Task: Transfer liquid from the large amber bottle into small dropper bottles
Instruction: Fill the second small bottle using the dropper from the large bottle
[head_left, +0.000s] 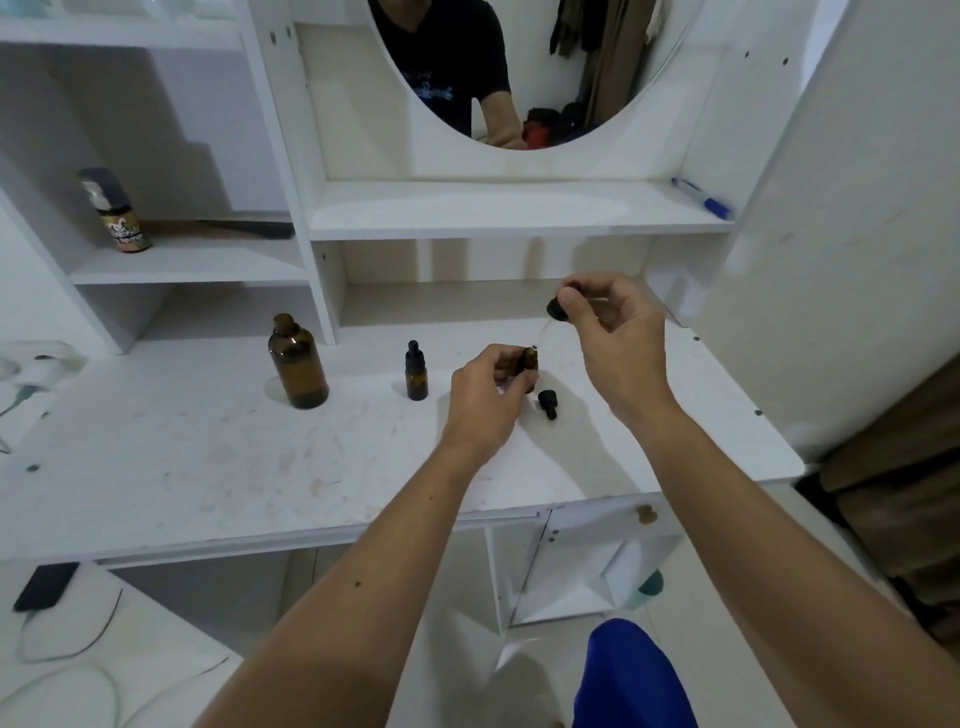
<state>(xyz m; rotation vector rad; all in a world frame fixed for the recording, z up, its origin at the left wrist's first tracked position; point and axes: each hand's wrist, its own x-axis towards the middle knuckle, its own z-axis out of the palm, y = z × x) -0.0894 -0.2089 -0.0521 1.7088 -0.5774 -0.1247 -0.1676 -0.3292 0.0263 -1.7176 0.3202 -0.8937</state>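
1. Two hands are engaged, and each grips a part. The left hand (485, 397) is curled round a small dropper bottle (530, 364) and holds it upright on the white desk (208, 457), well to the right of the large amber bottle (297, 364).
2. The right hand (613, 332) pinches the black bulb of a dropper (558, 307), raised up and to the right of the held bottle. Its glass pipette slants down toward that bottle's mouth; whether the tip is inside cannot be told.
3. Recommended: keep the left grip firm and the bottle vertical, so the neck stays a fixed target.
4. Recommended: bring the pipette closer to upright over the mouth before squeezing the bulb; a slanted tip may drip onto the rim.
5. Squeeze slowly, release only once the tip is clear.
6. A loose black dropper cap (547, 404) lies on the desk just beside the held bottle, on the side away from the large amber bottle. Keep the wrist clear of it.
7. A second small bottle (416, 371), capped, stands between the large amber bottle and the left hand. The large amber bottle appears uncapped.
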